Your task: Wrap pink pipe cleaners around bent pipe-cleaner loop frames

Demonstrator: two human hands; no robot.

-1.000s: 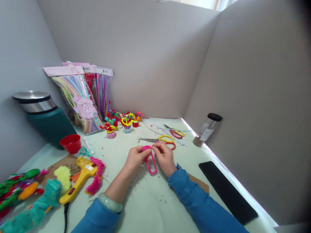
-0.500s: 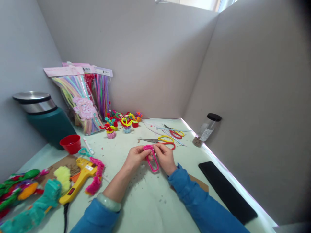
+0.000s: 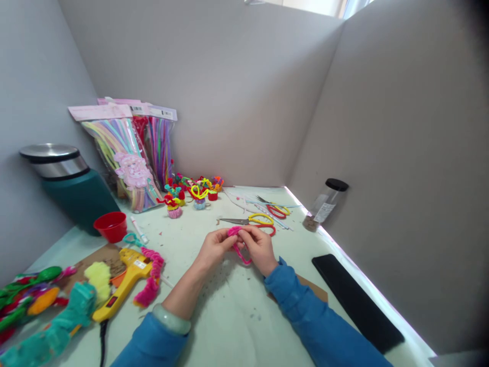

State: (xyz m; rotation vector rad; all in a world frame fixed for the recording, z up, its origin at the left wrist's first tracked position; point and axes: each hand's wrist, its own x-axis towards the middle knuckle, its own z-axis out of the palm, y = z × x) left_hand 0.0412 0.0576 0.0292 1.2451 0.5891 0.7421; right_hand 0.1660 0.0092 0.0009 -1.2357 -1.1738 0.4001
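A bent pink pipe cleaner point(image 3: 243, 256) is pinched between my two hands over the middle of the table. My left hand point(image 3: 214, 248) grips its coiled upper end from the left, thumb and fingers closed. From the other side my right hand point(image 3: 260, 247) pinches the same part, with the fingertips of both hands nearly touching. A loop of the pipe cleaner hangs below the fingers. Just beyond the hands lie scissors point(image 3: 244, 221) with one yellow and one red handle.
At left are a yellow glue gun point(image 3: 124, 290), a fuzzy pink piece point(image 3: 153, 278), a red cup point(image 3: 110, 227) and a teal bottle point(image 3: 76, 196). Bagged pipe cleaners point(image 3: 122, 153) lean at the back. A jar point(image 3: 324, 206) and a black slab point(image 3: 355, 303) are at right.
The hanging pink loop has turned and looks narrower and shorter, partly behind the right fingers. Both hands keep their grip in nearly the same place.
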